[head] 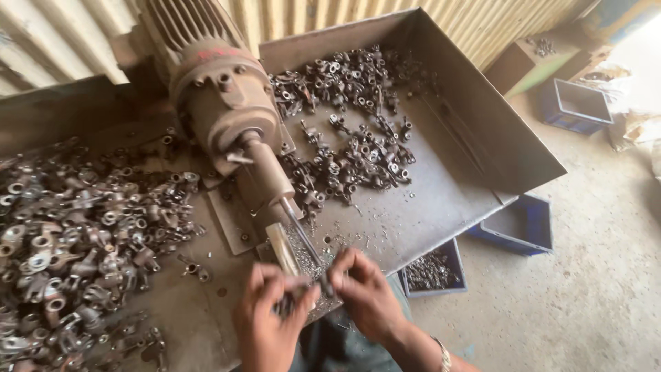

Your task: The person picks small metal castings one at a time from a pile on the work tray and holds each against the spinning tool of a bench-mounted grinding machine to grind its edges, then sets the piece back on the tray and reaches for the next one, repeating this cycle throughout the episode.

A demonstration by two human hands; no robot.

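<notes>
Both hands, left [270, 318] and right [363, 293], pinch a small metal part [318, 284] at the motor's shaft [301, 234]; part heaps [76, 234] left on surface [200, 324].

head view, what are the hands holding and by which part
Both hands, left hand and right hand, pinch a small dark metal part between them at the spindle tip, one at each end; its exact shape cannot be told.

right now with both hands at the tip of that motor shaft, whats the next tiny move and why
Probably ease the small metal part straight along the thin rod, a guess. The left hand and right hand both pinch it right at the rod's tip, in line with the motor. Whether it is already seated is hidden by the fingers.
</notes>
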